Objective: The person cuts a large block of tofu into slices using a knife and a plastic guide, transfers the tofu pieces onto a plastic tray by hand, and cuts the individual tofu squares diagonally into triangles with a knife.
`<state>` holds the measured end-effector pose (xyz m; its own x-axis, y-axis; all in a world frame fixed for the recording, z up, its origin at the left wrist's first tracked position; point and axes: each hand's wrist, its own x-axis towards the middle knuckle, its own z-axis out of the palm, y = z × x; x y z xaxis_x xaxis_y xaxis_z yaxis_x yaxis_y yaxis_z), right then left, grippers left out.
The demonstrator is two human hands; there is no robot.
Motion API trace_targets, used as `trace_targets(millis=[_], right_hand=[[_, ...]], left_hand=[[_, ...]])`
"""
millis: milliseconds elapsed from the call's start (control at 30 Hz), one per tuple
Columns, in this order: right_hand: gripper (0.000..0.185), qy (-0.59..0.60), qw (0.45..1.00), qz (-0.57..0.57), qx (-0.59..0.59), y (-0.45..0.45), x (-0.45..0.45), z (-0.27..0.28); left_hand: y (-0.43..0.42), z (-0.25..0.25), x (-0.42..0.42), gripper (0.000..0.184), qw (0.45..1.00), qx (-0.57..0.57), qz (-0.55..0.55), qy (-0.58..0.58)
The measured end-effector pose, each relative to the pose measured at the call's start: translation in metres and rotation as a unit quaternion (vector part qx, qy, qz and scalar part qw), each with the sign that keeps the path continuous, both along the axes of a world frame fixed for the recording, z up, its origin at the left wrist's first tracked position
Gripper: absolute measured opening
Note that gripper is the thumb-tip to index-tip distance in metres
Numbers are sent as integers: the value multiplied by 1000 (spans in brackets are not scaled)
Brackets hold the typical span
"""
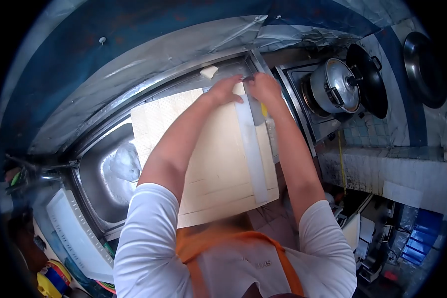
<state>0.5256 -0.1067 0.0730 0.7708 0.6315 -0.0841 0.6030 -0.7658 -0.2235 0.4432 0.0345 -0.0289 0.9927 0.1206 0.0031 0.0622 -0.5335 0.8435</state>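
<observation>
Large cream rectangular slab [208, 154] lay before orange-edged apron [184, 243], reaching over steel sink [90, 174] at left. Long translucent white flat strip [254, 159] ran lengthwise near slab's right side. Left hand [225, 90] spread at strip's far end, thumb touching it; cannot tell whether fingers gripped. Right hand [264, 88] closed around dark end of grey flat blade-like tool [257, 113]; tool's wide part extended nearward from grip, just beside strip. Beyond left hand, small cream wedge [209, 72] lay apart. Farther right, lidded silver pot [328, 89] stood on stove [294, 78].
</observation>
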Motion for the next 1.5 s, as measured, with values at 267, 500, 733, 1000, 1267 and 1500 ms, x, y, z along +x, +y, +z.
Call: trace_targets(millis=[267,500,733,1000,1267,1500], right_hand=[[25,210,895,-166,357,-177,-47,25],[30,448,664,-351,484,-321,-155,-53],[36,399,852,-190,282,-305,-181,-63],[55,22,999,-3,-41,-208,-207,-25],[51,22,999,0,-34,-207,-204,-32],[49,-39,991,106,-75,-209,-133,27]], left_hand=[[78,26,0,44,889,451,-70,20],[73,-4,10,27,774,617,-138,25],[73,-7,12,24,755,640,-142,1],[82,-23,23,24,797,587,-112,87],[74,36,-6,37,889,452,-56,55],[40,94,-131,52,948,302,68,67]])
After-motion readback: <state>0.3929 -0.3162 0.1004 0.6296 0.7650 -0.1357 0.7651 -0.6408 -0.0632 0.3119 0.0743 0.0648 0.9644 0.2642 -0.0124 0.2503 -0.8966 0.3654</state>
